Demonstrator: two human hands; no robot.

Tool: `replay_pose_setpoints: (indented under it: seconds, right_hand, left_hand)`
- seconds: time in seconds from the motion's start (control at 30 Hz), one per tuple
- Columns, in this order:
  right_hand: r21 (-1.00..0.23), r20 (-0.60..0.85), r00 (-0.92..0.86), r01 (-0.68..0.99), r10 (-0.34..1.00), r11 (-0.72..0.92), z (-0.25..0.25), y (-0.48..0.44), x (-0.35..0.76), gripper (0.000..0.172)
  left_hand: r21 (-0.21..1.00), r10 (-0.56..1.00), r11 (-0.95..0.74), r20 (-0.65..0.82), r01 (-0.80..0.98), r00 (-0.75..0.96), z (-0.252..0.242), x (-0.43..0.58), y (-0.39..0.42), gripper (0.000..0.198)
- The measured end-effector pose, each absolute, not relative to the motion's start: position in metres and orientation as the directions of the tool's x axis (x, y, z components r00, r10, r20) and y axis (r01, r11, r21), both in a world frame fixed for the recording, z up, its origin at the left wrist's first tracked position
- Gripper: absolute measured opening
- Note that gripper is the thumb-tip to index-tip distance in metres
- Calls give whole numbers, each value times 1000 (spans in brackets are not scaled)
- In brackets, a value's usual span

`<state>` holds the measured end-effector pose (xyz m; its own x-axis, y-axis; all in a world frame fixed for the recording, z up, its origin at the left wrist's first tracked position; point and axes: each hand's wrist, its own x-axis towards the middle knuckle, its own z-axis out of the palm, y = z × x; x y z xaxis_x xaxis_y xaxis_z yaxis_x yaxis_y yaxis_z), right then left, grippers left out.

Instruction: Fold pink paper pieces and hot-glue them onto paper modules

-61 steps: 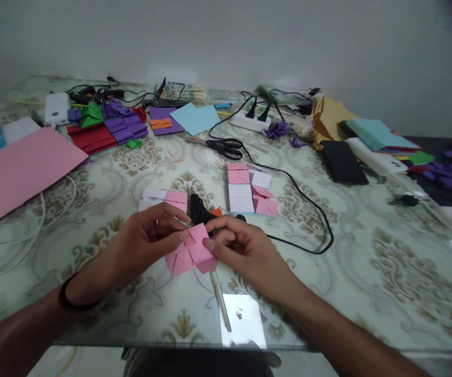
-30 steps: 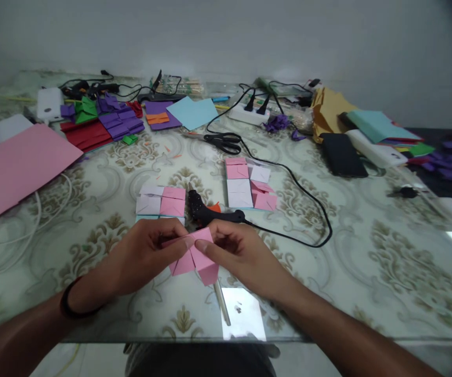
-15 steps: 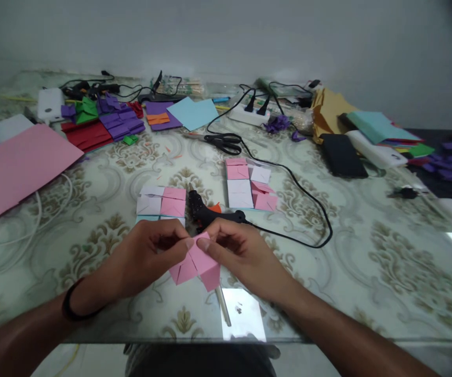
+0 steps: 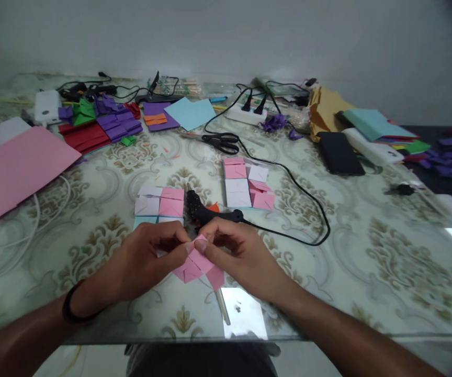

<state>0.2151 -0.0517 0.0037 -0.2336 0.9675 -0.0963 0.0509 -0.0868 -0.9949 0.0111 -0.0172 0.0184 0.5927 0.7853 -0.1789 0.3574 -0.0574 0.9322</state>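
Between my two hands is a piece of folded pink paper [image 4: 203, 262], held a little above the table's near side. My left hand [image 4: 151, 256] pinches its upper left edge between thumb and fingers. On the other side, my right hand [image 4: 237, 254] grips its upper right part, thumb on top. Just beyond my hands lies a black glue gun [image 4: 218, 215] with an orange trigger. To its left is a square of pink, white and blue folded papers [image 4: 159, 205], partly covered by my left hand. A similar pink and white square [image 4: 238, 192] lies farther right. A glue stick [image 4: 223, 308] rests below my hands.
Black-handled scissors [image 4: 224, 141] lie mid-table, with a power strip [image 4: 246, 113] behind. A large pink sheet [image 4: 18, 173] and folded red papers [image 4: 82, 137] are at left. At right sit a black phone [image 4: 339, 153] and stacked coloured paper [image 4: 379, 124]. The glue gun's cord loops right.
The pink paper has tilted and folded slightly in my fingers, its lower corner shifting right. Both hands keep their pinch. The view has shifted slightly.
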Motion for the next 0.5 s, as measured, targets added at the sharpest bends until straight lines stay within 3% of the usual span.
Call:
replay_pose_setpoints:
  seconds: [0.23,0.5]
  right_hand:
    - [-996,-83,-212,47,974,-74,5,-51,216,27]
    - [-986,-59,-253,165,966,-17,7,-53,217,18]
  left_hand:
    - [951,814,-39,-148,306,562,16,10,-19,22]
    - [957,807,-35,-142,288,573,19,11,-18,14]
